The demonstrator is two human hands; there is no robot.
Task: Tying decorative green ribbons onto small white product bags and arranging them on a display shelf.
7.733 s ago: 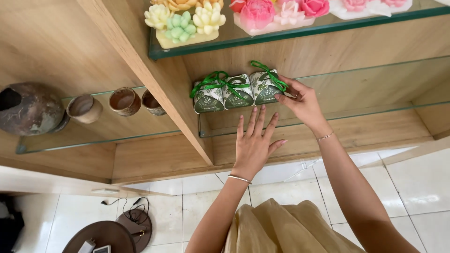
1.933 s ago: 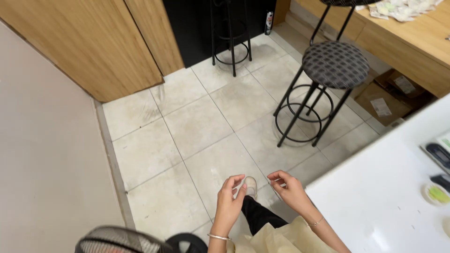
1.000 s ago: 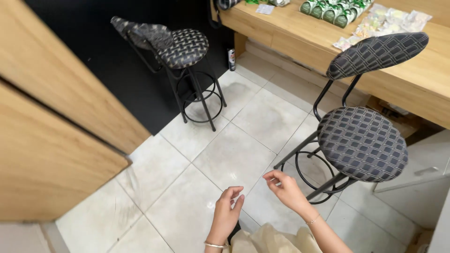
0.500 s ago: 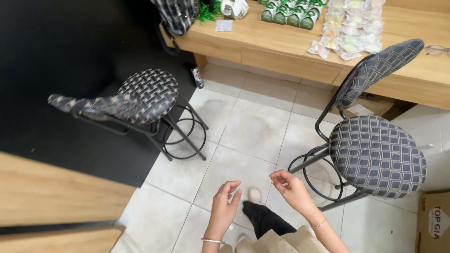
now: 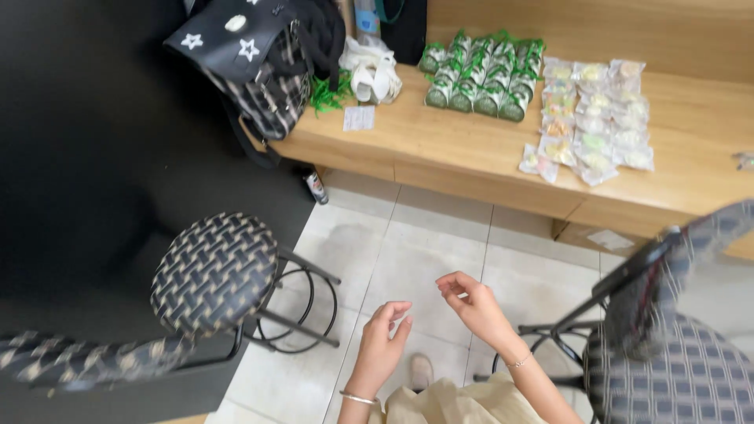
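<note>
From the head view, the person now stands over a tiled floor (image 5: 408,259) between two woven-seat stools, and this is a clear change: some seconds ago both hands were up at a glass shelf touching green ribbon-tied packets, and half a second ago the wooden counter was only at the top edge of the view. Now the wooden counter (image 5: 440,149) fills the upper part, so the person has turned toward it. The left hand (image 5: 381,349) is held in front of the body with fingers loosely curled, thumb near the forefinger, and I cannot tell if something small is pinched there. The right hand (image 5: 471,302) is also half curled, fingers bent inward, holding nothing that I can see. The green wrapped packets (image 5: 481,74) stand in rows on the counter, well apart from both hands, beside clear sachets (image 5: 593,118) and a dark bag (image 5: 263,55). The left stool (image 5: 212,271) is near the left hand.
</note>
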